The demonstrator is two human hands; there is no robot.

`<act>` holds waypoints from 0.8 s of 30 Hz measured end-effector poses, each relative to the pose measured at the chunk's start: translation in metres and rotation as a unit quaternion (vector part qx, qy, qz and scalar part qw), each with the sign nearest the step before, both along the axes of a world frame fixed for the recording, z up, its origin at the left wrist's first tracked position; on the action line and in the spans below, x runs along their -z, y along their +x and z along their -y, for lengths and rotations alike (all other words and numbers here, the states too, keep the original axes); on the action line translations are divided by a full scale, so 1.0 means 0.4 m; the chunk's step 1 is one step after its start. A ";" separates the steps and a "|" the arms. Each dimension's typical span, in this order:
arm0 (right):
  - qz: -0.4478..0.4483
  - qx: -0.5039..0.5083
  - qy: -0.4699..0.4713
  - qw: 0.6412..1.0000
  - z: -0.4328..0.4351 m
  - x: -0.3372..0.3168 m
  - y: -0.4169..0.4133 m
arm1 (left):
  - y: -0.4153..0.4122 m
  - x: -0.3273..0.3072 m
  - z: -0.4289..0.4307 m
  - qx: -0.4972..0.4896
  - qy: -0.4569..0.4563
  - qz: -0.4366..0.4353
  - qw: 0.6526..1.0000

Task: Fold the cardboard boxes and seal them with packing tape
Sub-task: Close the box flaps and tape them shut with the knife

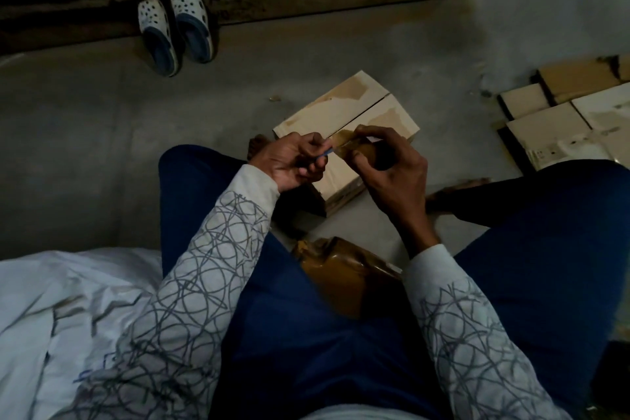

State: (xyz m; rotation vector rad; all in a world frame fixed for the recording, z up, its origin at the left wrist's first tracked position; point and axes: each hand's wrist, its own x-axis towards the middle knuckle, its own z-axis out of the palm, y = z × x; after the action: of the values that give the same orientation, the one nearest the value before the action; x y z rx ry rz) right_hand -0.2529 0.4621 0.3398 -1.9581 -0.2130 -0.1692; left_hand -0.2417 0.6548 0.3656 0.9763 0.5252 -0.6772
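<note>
Now right grip (392,169) clasps tape roll (362,151) over box (341,109); left grip (293,160) pinches blue tool (325,154).

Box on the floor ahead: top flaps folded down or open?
Folded down. Both flaps of the box lie flat and meet along a dark middle seam; its near end is hidden.

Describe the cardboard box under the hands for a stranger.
Find the person's blue trouser legs on the grey floor. Between them, under the left hand pinching a blue tool and the right hand gripping a brown tape roll, lies a pale cardboard box. Unlike the boxes stacked far right, it sits alone, flaps closed along a dark seam.
</note>
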 end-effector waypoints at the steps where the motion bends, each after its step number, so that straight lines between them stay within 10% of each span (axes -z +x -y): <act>1: 0.004 0.009 -0.007 1.000 0.000 -0.001 0.001 | 0.000 0.000 0.000 0.014 -0.008 0.008 1.000; 24: 0.091 0.013 -0.125 0.988 0.028 0.028 0.017 | 0.004 0.019 -0.032 0.121 0.049 0.036 0.991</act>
State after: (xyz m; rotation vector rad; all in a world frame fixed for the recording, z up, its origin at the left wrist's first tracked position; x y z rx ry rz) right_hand -0.2460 0.4510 0.3288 -2.1962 -0.3424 -0.3538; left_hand -0.2402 0.6676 0.3580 1.1646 0.3828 -0.8360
